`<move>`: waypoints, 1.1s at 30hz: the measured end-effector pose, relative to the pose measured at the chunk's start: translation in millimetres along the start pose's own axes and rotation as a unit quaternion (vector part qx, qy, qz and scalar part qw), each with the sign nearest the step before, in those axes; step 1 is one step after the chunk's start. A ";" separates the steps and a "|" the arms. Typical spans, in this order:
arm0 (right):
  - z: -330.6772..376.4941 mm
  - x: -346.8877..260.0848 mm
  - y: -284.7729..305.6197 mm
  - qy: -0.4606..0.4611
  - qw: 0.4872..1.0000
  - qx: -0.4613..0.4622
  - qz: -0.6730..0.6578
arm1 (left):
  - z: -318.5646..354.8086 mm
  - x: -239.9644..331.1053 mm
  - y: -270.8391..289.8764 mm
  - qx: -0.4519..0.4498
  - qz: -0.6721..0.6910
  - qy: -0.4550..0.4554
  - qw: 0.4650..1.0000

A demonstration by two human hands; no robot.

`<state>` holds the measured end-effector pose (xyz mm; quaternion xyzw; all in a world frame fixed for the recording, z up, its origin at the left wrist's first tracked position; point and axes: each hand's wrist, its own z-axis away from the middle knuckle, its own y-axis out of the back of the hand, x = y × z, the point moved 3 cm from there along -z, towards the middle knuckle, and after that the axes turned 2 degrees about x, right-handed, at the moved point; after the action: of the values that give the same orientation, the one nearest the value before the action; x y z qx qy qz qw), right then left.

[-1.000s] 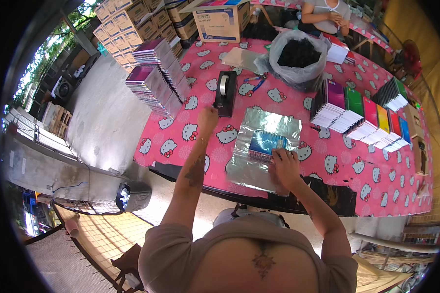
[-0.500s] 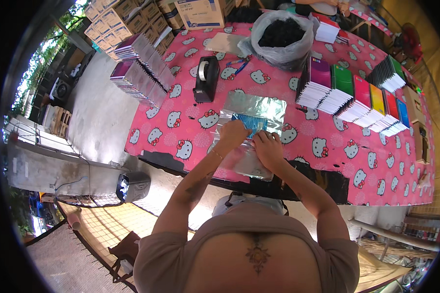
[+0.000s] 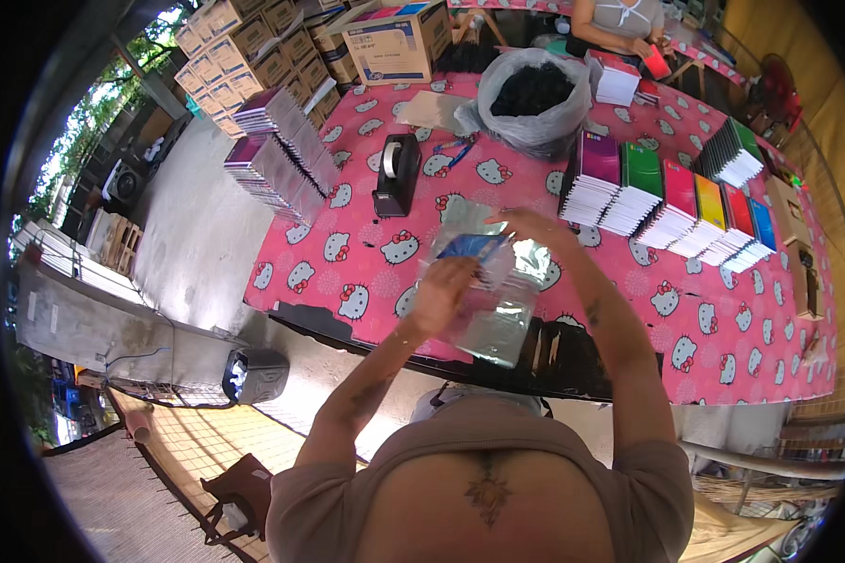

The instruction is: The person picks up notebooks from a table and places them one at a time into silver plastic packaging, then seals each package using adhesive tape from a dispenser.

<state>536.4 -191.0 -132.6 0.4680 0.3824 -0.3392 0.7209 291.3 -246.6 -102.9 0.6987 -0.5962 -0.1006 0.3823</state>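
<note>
A blue spiral notebook [image 3: 467, 246] is tilted over a clear plastic sheet [image 3: 498, 328] on the pink table, close to its front edge. My left hand [image 3: 444, 289] is closed on the notebook's near left side, and its fingertips are partly hidden. At the notebook's upper right corner is my right hand [image 3: 533, 228], fingers stretched out to the left and a little apart. Glare off the plastic blurs the spot where the right fingers meet it. Beyond the hands stands a black tape dispenser [image 3: 397, 176].
Plastic-wrapped notebooks [image 3: 277, 155] are stacked at the left edge. Stacks of colourful notebooks [image 3: 643, 183] line the right side. A plastic bag of black material [image 3: 535, 98] stands behind. Cardboard boxes [image 3: 394, 47] rise at the back left. Across the table a person [image 3: 620, 23] holds something red.
My right hand has lifted away from the left one, up and to the right. The notebook has gone from lying flat to tilted, with my left hand slightly lower.
</note>
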 end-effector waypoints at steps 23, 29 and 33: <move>115.9 -149.8 -80.3 0.230 0.858 0.316 0.333 | -9.7 -262.4 25.8 0.160 0.400 0.524 0.734; 91.5 -174.6 -107.9 0.223 0.856 0.304 0.354 | 26.7 -293.8 49.9 -0.037 -0.171 0.432 0.885; 95.8 -163.4 -108.7 0.155 0.849 0.331 0.382 | -7.4 -235.3 68.6 -0.082 -0.104 0.333 0.933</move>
<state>388.7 -295.1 -10.0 0.8347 0.1452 -0.0672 0.5270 180.5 -29.1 -127.1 0.7167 -0.3481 0.0504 0.6022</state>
